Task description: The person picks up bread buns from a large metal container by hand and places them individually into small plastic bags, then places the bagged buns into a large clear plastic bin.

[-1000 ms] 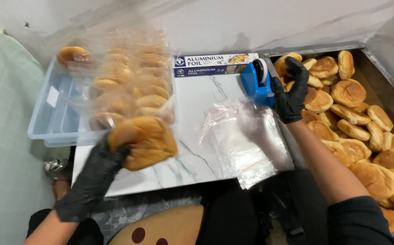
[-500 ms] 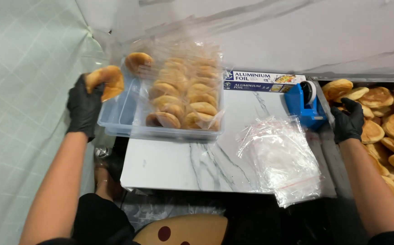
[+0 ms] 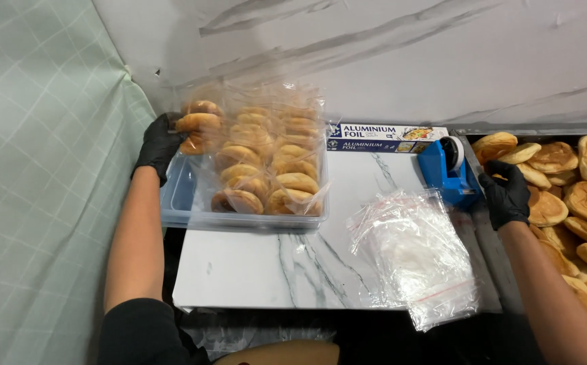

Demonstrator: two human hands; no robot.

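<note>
My left hand [image 3: 159, 147], in a black glove, holds a bag of buns [image 3: 197, 128] at the back left corner of a clear plastic bin [image 3: 178, 206]. Several bagged buns [image 3: 270, 162] fill the bin in rows. My right hand [image 3: 507, 195], also gloved in black, rests beside a blue tape dispenser [image 3: 447, 169] at the edge of the metal tray [image 3: 491, 238] of loose buns [image 3: 570, 182]. Its fingers are curled, and I see nothing gripped in them.
A stack of clear plastic bags [image 3: 411, 253] lies on the white marble tabletop [image 3: 266, 270]. A box of aluminium foil [image 3: 384, 138] sits against the back wall. A pale green tiled wall [image 3: 36, 182] stands close on the left.
My left hand carried the bagged buns from the front of the table up and left, and now has them at the back left of the bin. My right hand drew back from the buns to beside the dispenser.
</note>
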